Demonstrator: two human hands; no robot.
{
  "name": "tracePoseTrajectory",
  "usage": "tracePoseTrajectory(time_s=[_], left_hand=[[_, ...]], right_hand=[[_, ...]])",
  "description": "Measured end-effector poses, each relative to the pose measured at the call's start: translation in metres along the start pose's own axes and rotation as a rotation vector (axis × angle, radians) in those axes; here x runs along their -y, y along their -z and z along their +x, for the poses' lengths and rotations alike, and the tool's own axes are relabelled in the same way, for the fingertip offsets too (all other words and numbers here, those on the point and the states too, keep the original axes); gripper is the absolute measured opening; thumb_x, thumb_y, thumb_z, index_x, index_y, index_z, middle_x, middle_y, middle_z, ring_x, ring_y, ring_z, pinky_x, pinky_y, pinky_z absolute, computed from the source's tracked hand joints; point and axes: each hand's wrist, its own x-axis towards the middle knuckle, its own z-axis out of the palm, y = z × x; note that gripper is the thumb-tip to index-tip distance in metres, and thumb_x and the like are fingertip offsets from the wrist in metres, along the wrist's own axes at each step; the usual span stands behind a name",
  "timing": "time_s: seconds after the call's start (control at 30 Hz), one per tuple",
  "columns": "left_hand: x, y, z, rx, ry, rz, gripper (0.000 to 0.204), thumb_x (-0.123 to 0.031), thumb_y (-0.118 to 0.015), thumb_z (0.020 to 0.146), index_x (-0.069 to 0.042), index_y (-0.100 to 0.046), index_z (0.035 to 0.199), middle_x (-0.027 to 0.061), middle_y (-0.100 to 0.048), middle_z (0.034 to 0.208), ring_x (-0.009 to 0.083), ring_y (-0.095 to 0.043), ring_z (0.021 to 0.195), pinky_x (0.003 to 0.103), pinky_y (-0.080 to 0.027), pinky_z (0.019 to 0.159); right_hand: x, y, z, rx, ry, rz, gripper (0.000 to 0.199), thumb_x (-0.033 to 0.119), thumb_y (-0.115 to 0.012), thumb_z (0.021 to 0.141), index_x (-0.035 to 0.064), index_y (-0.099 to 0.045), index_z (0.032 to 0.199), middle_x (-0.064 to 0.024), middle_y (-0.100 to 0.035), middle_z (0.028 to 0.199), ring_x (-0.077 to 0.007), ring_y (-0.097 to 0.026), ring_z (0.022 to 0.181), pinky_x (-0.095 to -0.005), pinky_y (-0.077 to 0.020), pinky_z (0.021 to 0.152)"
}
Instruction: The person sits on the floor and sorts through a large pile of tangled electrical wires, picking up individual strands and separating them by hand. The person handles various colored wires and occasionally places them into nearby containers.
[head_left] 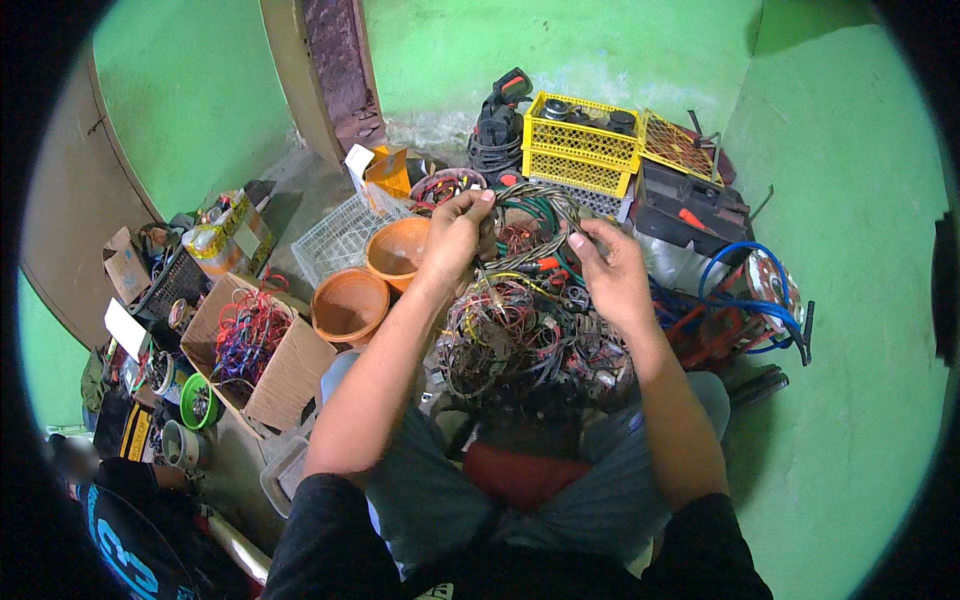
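A loop of dark grey-brown twisted cable (pixel 556 198) is held up in front of me between both hands. My left hand (pixel 457 238) pinches its left side, thumb uppermost. On the other side, my right hand (pixel 611 266) is closed on the loop with the thumb toward the middle. Below the hands lies a tangled heap of wires (pixel 492 335) in red, black, yellow and other colours, with small connectors among them. An orange-red piece (pixel 547 264) shows just under the loop; its kind I cannot make out.
Two orange tubs (pixel 350 306) and a cardboard box (pixel 285 388) of red and blue wires stand left. Behind are a white crate (pixel 340 240) and yellow crates (pixel 578 150). At right are a black toolbox (pixel 685 210) and blue hose (pixel 778 303). Another person (pixel 135 530) is at lower left.
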Motion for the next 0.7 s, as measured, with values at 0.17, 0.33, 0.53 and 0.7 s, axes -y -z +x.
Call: tracePoseTrajectory(time_s=[0.17, 0.33, 0.53, 0.7], left_hand=[[-0.002, -0.001, -0.004, 0.100, 0.086, 0.096, 0.016, -0.021, -0.050, 0.100, -0.006, -0.055, 0.103, -0.0016, -0.048, 0.070, 0.0112, -0.044, 0.053, 0.027, -0.038, 0.050], [-0.007, -0.014, -0.012, 0.144, 0.017, 0.387, 0.035, -0.028, -0.056, 0.098, 0.001, -0.054, 0.119, 0.0055, -0.060, 0.087, 0.0161, -0.061, 0.075, 0.029, -0.050, 0.067], [0.007, -0.013, -0.009, 0.283, -0.227, 0.659, 0.035, -0.011, -0.062, 0.093, 0.000, -0.053, 0.125, 0.0076, -0.064, 0.107, 0.0161, -0.063, 0.095, 0.031, -0.050, 0.086], [0.005, -0.015, -0.014, 0.351, -0.515, 0.922, 0.037, -0.002, -0.060, 0.090, -0.004, -0.058, 0.127, 0.0126, -0.066, 0.119, 0.0186, -0.062, 0.106, 0.033, -0.047, 0.095]], right_hand=[[-0.002, 0.011, 0.004, 0.063, -0.203, 0.243, 0.020, 0.013, -0.056, 0.097, -0.0012, -0.062, 0.111, -0.0016, -0.065, 0.084, -0.0007, -0.036, 0.051, -0.0192, -0.0279, 0.045], [0.005, 0.009, 0.005, 0.041, -0.153, 0.175, 0.021, 0.011, -0.059, 0.096, -0.0069, -0.064, 0.105, -0.0071, -0.068, 0.090, -0.0087, -0.060, 0.076, -0.0233, -0.0471, 0.068], [-0.003, 0.001, -0.001, 0.043, -0.063, 0.061, 0.020, 0.010, -0.060, 0.093, -0.0085, -0.063, 0.102, -0.0125, -0.071, 0.087, -0.0144, -0.065, 0.076, -0.0285, -0.0502, 0.071], [0.015, 0.006, -0.006, 0.096, 0.074, -0.523, 0.017, 0.009, -0.061, 0.090, -0.0043, -0.064, 0.100, -0.0235, -0.068, 0.086, -0.0334, -0.068, 0.074, -0.0395, -0.0515, 0.067]])
